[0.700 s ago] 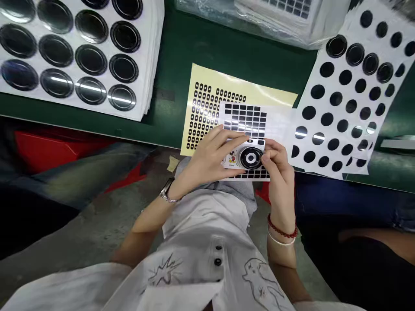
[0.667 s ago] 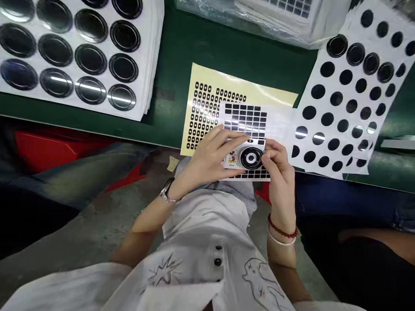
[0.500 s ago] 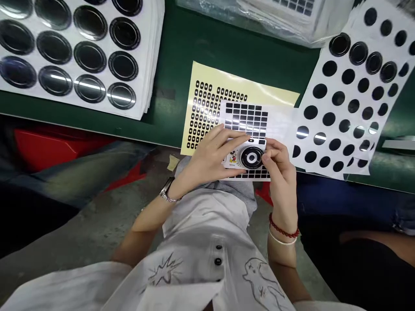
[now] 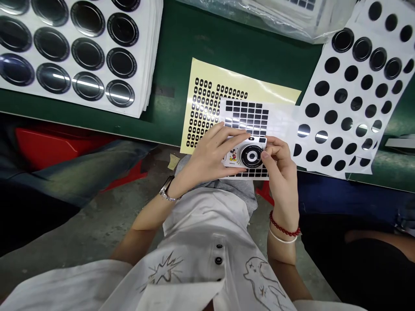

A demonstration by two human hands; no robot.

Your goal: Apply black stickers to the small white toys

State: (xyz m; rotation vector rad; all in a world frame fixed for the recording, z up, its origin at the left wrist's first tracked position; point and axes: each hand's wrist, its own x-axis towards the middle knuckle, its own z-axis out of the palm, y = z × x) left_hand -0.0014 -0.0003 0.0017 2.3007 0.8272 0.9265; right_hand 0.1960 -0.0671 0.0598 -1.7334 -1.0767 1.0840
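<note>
My left hand [image 4: 212, 153] was curved over the near-left part of the white camera [image 4: 244, 152], its fingers moderately spread along the far and near edges, gripping the body. My right hand [image 4: 282, 172] had its fingers nearly closed at the camera's right end, the thumb touching the round black lens front, though what the tucked fingertips pinched was hard to tell. The camera lay between both hands, over the white sticker sheet [image 4: 275, 119] at the near edge of the green counter [image 4: 240, 39].

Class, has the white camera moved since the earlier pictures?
No. Judged against the yellow sheet, the white camera shows no clear shift in any direction.
</note>
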